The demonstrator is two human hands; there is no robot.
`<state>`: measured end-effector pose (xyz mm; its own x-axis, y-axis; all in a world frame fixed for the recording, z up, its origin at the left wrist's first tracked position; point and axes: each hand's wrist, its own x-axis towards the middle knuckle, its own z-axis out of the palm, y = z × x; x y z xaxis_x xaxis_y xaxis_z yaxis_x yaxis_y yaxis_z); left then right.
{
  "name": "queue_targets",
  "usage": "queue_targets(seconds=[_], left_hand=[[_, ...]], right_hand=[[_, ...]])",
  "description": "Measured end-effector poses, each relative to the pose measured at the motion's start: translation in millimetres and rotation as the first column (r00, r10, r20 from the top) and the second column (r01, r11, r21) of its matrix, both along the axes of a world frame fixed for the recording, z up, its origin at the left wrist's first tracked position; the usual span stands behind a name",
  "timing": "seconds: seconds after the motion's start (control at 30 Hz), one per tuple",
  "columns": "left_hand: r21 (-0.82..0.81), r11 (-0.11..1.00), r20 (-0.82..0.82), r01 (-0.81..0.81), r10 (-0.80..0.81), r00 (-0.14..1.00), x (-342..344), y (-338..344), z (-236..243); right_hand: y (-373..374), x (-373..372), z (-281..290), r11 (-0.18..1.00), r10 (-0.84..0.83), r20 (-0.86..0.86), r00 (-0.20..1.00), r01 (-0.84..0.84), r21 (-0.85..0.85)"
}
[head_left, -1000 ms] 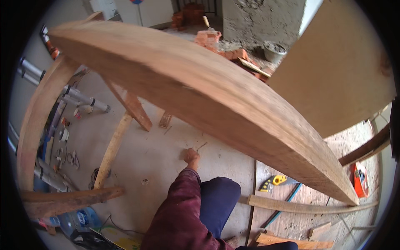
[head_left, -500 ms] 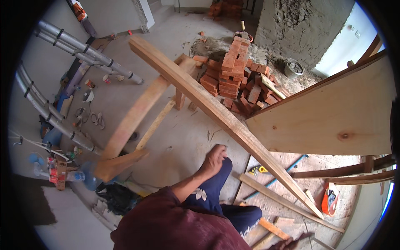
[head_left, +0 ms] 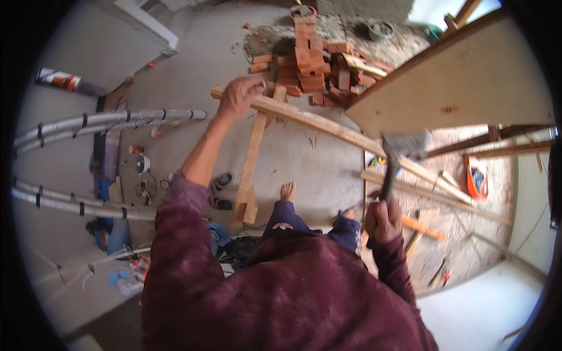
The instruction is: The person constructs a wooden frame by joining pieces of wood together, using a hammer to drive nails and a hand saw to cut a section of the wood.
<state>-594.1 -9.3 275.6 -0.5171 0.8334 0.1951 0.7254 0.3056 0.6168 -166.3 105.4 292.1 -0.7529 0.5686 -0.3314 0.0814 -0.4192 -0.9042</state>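
Note:
My left hand (head_left: 237, 99) is closed around the upper-left end of a long wooden beam (head_left: 328, 126). The beam runs slanting down to the right and rests across a narrower wooden piece (head_left: 250, 158) near my left hand. In my right hand (head_left: 383, 221) is a hatchet (head_left: 389, 175), its dark handle upright in the fist. Its broad grey head is blurred and shows in front of the beam, covering part of it; whether they touch I cannot tell. A second timber (head_left: 421, 192) lies nearly parallel, closer to me.
Red bricks (head_left: 310, 58) are stacked and heaped at the far side. A plywood panel (head_left: 456, 88) rises at the right. An orange container (head_left: 477, 178) sits near the right wall. Aluminium ladder sections (head_left: 105, 120) reach in from the left. Sandals (head_left: 221, 190) lie on the floor.
I have risen from a low position, and my left hand has moved from my knee to the beam's end. My right hand has come up with the hatchet from the lower edge.

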Motion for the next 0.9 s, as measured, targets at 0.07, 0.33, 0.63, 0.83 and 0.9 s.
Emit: queue_targets(seconds=[0.07, 0.33, 0.63, 0.83, 0.9], left_hand=[[0.107, 0.986, -0.073, 0.128, -0.121, 0.990, -35, 9, -11], [-0.046, 0.949, -0.021, 0.313, -0.314, 0.949, -60, 10, -79], [-0.002, 0.926, 0.167, 0.376, -0.371, 0.914, -70, 6, -82], [0.049, 0.917, 0.165, 0.396, -0.399, 0.902, -73, 7, -84], [0.038, 0.921, 0.144, 0.388, -0.390, 0.910, -75, 7, -86]], right_hand=[[-7, -34, 5, 0.996, 0.024, 0.004, 1.000, -0.025, 0.090], [-81, -106, -8, 0.996, -0.090, -0.076, 0.993, 0.092, 0.014], [-95, -164, -42, 0.987, -0.047, -0.029, 0.998, 0.051, 0.149], [-83, -190, -56, 0.948, -0.079, -0.004, 0.997, 0.077, 0.310], [-75, -195, -50, 0.921, -0.038, 0.107, 0.994, -0.007, 0.391]])
